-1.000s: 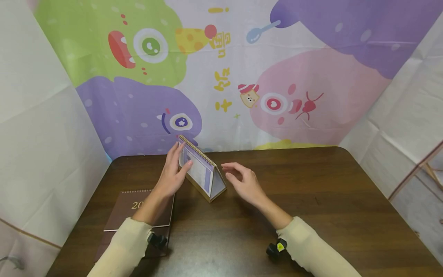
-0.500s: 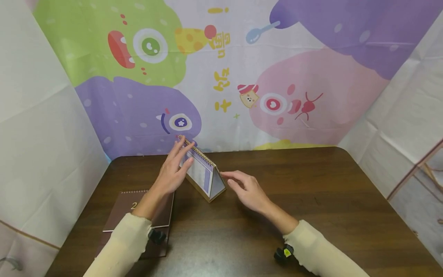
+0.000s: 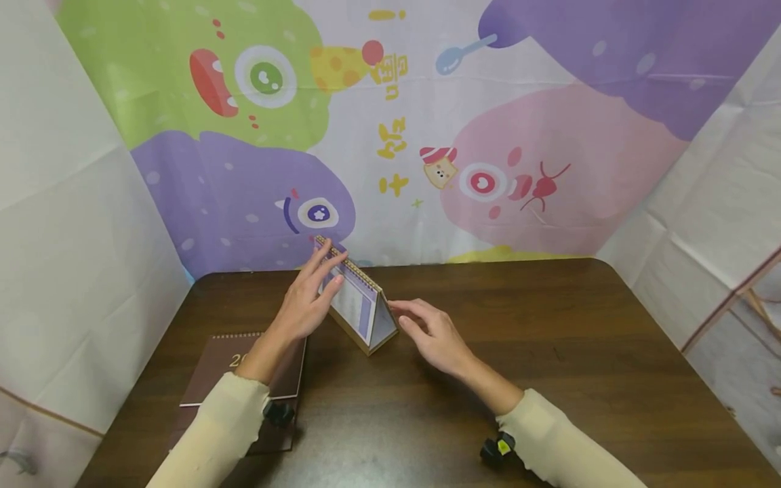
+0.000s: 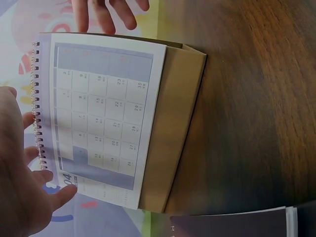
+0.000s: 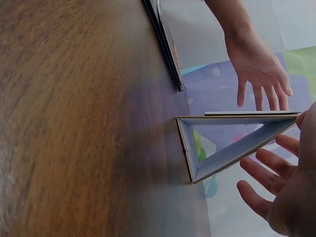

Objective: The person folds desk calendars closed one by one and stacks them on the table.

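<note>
A spiral-bound desk calendar (image 3: 356, 305) stands upright as a triangular tent on the table. The left wrist view shows its page marked 04 (image 4: 103, 108) above a tan base (image 4: 173, 118). My left hand (image 3: 302, 305) is spread at the calendar's far end, fingers straight, the fingertips at the top binding. On the other side, my right hand (image 3: 436, 335) has its fingers loosely bent at the near end of the back panel. In the right wrist view, its fingers (image 5: 266, 173) lie along that panel; nothing is gripped.
On the left of the wooden table (image 3: 549, 379) lies a brown spiral-topped calendar (image 3: 210, 373) with gold digits, partly hidden by my left forearm. A cartoon-print cloth (image 3: 390, 224) hangs behind the table's far edge, with white cloth at both sides.
Over the last second my left fingers have come up to the top binding, and my right fingertips have closed in on the back panel. The calendar stands in about the same place.
</note>
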`<move>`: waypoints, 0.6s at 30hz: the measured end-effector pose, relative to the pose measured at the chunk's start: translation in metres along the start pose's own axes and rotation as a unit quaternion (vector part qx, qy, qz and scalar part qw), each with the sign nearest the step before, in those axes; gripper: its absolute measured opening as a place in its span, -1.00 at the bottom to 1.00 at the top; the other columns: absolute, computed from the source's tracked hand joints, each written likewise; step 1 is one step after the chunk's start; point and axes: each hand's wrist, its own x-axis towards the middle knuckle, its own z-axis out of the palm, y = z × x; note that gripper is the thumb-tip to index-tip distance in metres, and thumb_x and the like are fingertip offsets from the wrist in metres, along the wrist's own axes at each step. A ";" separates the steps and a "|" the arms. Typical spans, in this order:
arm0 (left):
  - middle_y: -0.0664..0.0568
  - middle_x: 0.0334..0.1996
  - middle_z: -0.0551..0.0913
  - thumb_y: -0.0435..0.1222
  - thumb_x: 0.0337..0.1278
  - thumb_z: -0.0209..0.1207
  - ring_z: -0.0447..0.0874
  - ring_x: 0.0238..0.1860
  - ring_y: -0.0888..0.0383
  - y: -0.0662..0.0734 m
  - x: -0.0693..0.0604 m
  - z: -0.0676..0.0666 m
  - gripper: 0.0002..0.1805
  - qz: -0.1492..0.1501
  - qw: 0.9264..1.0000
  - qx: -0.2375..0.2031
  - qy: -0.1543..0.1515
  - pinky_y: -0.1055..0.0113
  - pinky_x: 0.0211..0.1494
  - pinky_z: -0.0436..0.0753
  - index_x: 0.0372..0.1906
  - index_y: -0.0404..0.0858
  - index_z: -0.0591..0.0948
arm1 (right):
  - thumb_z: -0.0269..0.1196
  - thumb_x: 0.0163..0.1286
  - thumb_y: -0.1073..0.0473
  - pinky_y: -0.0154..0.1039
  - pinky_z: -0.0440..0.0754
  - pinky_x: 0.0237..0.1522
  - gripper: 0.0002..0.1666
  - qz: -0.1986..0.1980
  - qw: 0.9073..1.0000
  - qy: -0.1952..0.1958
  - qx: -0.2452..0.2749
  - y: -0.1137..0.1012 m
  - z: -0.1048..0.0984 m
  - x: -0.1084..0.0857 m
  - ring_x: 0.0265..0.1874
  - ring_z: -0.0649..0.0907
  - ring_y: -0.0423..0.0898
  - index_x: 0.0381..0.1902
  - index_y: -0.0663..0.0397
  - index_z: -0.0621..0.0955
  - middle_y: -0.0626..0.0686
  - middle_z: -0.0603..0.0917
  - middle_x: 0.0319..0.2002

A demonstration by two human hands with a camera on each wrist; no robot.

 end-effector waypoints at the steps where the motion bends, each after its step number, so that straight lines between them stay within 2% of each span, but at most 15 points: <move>1: -0.09 0.89 0.08 -0.09 0.79 0.02 -0.04 0.89 -0.32 0.000 0.000 0.000 -0.43 0.001 1.000 0.000 0.000 -0.54 0.80 0.13 0.69 -0.10 0.49 | 0.23 0.73 0.25 -0.01 0.85 0.23 -0.58 0.001 1.000 0.001 0.000 0.000 0.000 0.000 0.21 0.83 0.15 0.43 0.14 0.72 0.22 0.82 0.29; 8: -0.10 0.88 0.11 -0.10 0.76 0.04 0.03 0.87 -0.34 0.001 0.000 0.002 -0.43 0.007 1.000 0.000 0.004 -0.52 0.79 0.18 0.68 -0.11 0.49 | 0.23 0.74 0.22 -0.04 0.84 0.23 -0.59 0.007 1.000 0.004 0.000 0.002 0.000 0.000 0.23 0.81 0.11 0.43 0.11 0.72 0.18 0.82 0.29; 18: -0.10 0.88 0.10 -0.11 0.76 0.05 0.02 0.87 -0.39 -0.001 0.000 0.003 -0.43 0.009 1.000 0.001 0.005 -0.54 0.78 0.19 0.69 -0.07 0.48 | 0.23 0.75 0.21 -0.10 0.80 0.29 -0.61 0.019 1.000 0.004 -0.015 0.004 0.000 -0.003 0.26 0.81 0.10 0.40 0.10 0.74 0.17 0.84 0.26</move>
